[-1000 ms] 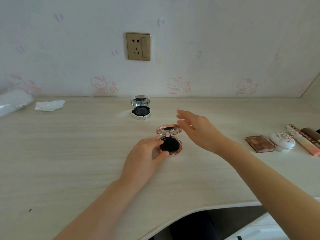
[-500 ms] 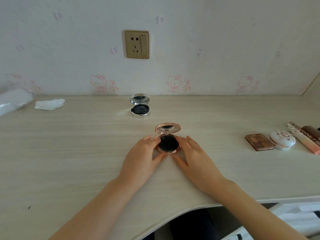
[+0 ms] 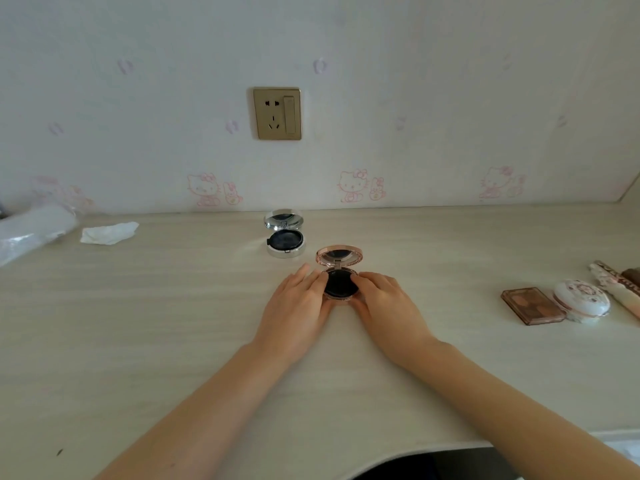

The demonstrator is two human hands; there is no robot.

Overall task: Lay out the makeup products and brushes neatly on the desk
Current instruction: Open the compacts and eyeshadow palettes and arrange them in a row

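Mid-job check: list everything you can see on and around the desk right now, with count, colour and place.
rose-gold compact: 1, rose-gold case, dark inside, lid open, desk centre, between both hands
silver compact: 1, silver case, dark inside, lid open, behind and left of the rose-gold one
eyeshadow palette: 1, brown, desk right
white round case: 1, white with pink pattern, closed, just right of the palette
tubes: at least 2, pale patterned and brown, far right edge, partly cut off
tissue: 1, white, crumpled, desk back left
plastic-wrapped roll: 1, whitish, far left
wall socket: 1, gold, wall above the desk
desk: 1, pale wood
left hand: 1, fingers on the compact's left side
right hand: 1, fingers on its right side
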